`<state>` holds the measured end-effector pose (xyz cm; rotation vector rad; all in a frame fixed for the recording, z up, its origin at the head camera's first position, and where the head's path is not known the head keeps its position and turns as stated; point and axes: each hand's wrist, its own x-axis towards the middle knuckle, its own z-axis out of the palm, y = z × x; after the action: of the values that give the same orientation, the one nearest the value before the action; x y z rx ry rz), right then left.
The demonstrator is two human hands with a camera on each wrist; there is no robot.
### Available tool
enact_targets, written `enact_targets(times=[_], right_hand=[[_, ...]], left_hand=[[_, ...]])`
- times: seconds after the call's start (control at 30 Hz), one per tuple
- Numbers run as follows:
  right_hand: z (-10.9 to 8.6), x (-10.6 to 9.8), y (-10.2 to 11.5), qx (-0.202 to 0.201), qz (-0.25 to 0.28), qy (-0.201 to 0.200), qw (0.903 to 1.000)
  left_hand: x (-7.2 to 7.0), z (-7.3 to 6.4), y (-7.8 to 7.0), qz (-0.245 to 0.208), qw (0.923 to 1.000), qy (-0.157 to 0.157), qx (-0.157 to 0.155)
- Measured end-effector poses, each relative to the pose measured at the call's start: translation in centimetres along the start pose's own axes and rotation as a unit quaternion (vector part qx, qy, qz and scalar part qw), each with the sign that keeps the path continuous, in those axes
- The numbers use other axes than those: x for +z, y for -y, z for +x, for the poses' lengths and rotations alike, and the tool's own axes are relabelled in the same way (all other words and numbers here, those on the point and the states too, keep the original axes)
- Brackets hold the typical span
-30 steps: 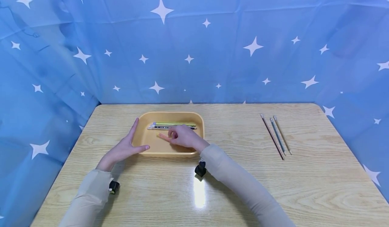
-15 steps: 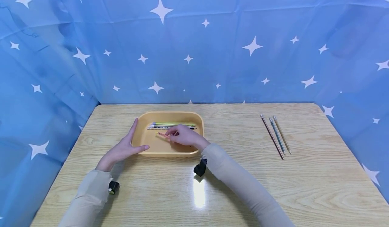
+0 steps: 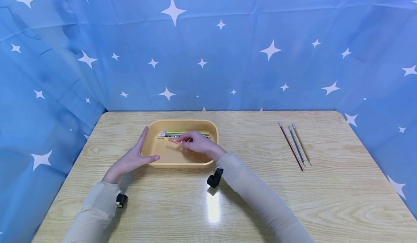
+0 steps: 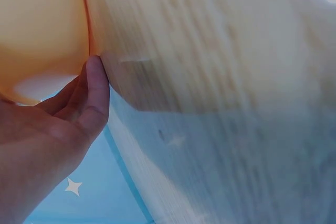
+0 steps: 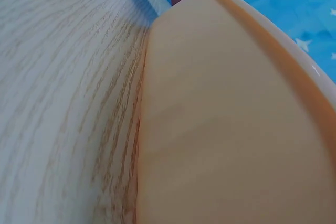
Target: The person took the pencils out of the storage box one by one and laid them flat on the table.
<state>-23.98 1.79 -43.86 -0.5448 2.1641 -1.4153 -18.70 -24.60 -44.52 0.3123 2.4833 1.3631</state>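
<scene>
A shallow tan plastic tray [image 3: 176,159] lies at the left-centre of the wooden table. My left hand [image 3: 131,159] rests against its left end, fingers straight and thumb spread along the front rim; the left wrist view has this hand [image 4: 73,108] touching the tray's wall. Over the tray's inside, my right hand [image 3: 200,143] pinches a slim pink pencil [image 3: 172,140] with a yellowish left end. Its other end is largely hidden by the fingers. Several pencils, among them a yellow-green pencil [image 3: 176,132], lie side by side along the tray's back, partly covered by the right hand.
On the right of the table lie three separate pencils: a dark red pencil [image 3: 291,146], a blue pencil [image 3: 297,145] and a gold-brown pencil [image 3: 302,144]. A blue star-patterned cloth [image 3: 228,73] hangs behind the table. The tray's outer wall [image 5: 220,103] fills much of the right wrist view.
My right hand has raised the pink pencil slightly and shifted it back toward the row of pencils, its left end moving left. The left hand and tray stay in place.
</scene>
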Motion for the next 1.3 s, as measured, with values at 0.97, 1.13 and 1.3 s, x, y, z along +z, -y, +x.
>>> enact_targets(times=[0.97, 1.13, 1.3], right_hand=[[-2.2, -3.3, 1.6, -0.087, 0.022, -0.013, 0.9959], [-3.5, -4.5, 1.4, -0.069, 0.024, -0.021, 0.9971], [-4.8, -6.4, 0.5, -0.04, 0.025, -0.041, 0.998]], left_hand=[[-0.1, -0.1, 0.1, -0.004, 1.0, -0.001, -0.001], [0.1, -0.1, 0.3, -0.01, 1.0, -0.001, 0.0], [0.1, 0.0, 0.3, -0.001, 1.0, -0.001, 0.005]])
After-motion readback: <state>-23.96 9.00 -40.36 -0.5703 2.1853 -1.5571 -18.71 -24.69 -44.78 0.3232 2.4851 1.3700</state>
